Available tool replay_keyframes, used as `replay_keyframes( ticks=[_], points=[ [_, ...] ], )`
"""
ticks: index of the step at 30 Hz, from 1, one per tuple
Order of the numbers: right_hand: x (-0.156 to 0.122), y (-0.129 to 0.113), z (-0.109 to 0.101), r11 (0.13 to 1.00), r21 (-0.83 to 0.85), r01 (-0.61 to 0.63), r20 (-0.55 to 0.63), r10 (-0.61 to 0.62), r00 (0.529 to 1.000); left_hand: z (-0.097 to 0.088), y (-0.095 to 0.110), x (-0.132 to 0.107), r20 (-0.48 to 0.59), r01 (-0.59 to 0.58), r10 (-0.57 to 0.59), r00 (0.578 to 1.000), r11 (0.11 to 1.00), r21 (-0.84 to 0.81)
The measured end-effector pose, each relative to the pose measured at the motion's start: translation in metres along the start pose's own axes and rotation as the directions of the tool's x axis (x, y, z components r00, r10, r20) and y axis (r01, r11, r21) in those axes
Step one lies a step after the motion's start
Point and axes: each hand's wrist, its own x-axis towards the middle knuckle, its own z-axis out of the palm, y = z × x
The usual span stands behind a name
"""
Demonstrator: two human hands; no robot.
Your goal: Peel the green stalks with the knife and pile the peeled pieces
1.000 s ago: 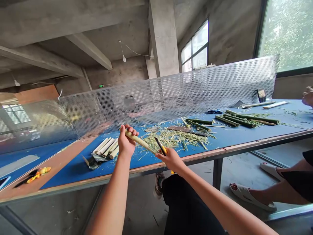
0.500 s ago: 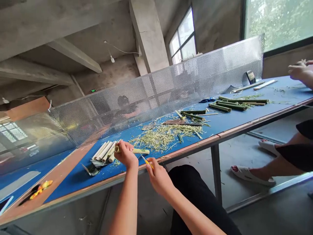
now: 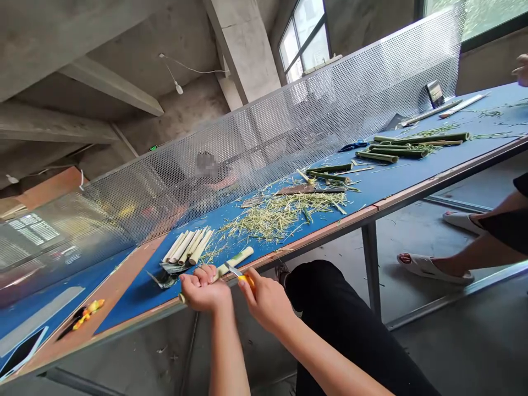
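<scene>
This was a bamboo-working workshop in a bare concrete building. Rough concrete beams [image 3: 243,47] ran overhead, a metal-framed window [image 3: 304,44] let in daylight, and the concrete floor [image 3: 433,236] was littered with scraps. A long table [image 3: 412,170] with a blue top stretched along a perforated metal screen [image 3: 264,132], and a person [image 3: 206,165] sat beyond it. Green bamboo stalks [image 3: 396,151], peeled bamboo lengths [image 3: 187,246] and heaps of pale shavings [image 3: 280,220] lay across the table.

Knife handle [image 3: 247,281] half-hidden in right hand [image 3: 266,302]
</scene>
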Motion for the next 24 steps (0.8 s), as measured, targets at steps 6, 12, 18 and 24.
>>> replay_keyframes(
  ticks=[6, 12, 18, 24],
  points=[
    [-0.002, -0.004, 0.004, 0.997, -0.082, -0.008, 0.016, 0.009, 1.0, -0.005, -0.001, -0.012, -0.063, -0.043, 0.04, 0.997, 0.998, -0.041],
    [0.011, 0.012, 0.017, 0.965, -0.252, -0.071, 0.028, 0.08, 0.996, -0.007, 0.001, -0.013, -0.156, 0.031, -0.043, 0.987, 0.996, -0.078],
    [0.015, 0.017, 0.009, 0.937, -0.337, -0.092, 0.031, 0.109, 0.994, -0.006, 0.0, -0.015, -0.092, 0.015, -0.02, 0.996, 0.999, -0.052],
    [0.02, 0.013, 0.011, 0.939, -0.324, -0.113, 0.028, 0.129, 0.991, -0.003, -0.004, -0.015, -0.158, 0.002, -0.005, 0.987, 1.0, -0.017]
  ],
)
